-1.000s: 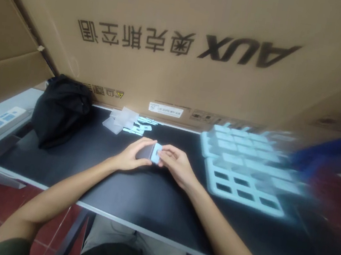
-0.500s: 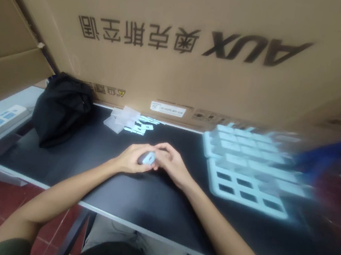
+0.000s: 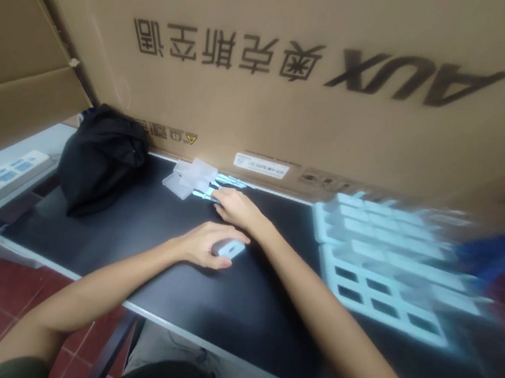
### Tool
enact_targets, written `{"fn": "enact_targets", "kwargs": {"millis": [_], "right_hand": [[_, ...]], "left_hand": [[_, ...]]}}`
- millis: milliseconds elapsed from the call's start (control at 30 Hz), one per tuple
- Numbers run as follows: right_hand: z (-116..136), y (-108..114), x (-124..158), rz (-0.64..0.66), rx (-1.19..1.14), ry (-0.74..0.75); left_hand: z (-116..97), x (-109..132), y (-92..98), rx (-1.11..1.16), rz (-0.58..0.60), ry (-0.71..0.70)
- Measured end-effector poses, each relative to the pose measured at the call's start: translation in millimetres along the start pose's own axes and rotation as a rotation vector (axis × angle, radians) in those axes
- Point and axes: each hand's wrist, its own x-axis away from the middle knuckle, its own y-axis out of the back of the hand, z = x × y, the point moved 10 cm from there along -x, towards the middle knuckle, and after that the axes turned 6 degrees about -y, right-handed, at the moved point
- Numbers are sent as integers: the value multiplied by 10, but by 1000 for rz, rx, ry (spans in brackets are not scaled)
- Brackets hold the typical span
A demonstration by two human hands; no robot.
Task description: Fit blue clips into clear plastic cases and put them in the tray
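Observation:
Over the middle of the black table, my left hand (image 3: 206, 244) is closed round a small pale block (image 3: 230, 248) with a dark slot in its end face; the block's far side is hidden by the fingers. My right hand (image 3: 239, 209) reaches past it to the back, with bent fingers together at a scatter of small light blue pieces (image 3: 231, 181). Its fingertips touch the near pieces, and whether one is pinched is hidden. Just left of these fingers lie several translucent flat sheets (image 3: 196, 174), overlapping one another.
Light blue trays (image 3: 403, 325) with rectangular openings and pale blocks (image 3: 362, 251) on them stand at right, blurred. A black bag (image 3: 99, 158) and a white power strip (image 3: 9, 179) sit at left. A large cardboard box (image 3: 245, 111) walls off the back.
My right hand has left the block and moved forward to the light blue pieces. My left hand still holds the block, its slotted end now more exposed. The view has shifted slightly left.

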Motion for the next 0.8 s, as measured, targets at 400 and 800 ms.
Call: {"fn": "enact_targets", "kwargs": {"millis": [400, 800], "right_hand": [[248, -83, -7, 156, 280, 95], [248, -55, 107, 247, -133, 93]], "left_hand": [[-208, -7, -112, 149, 78, -173], [-489, -27, -95, 176, -71, -312]]}}
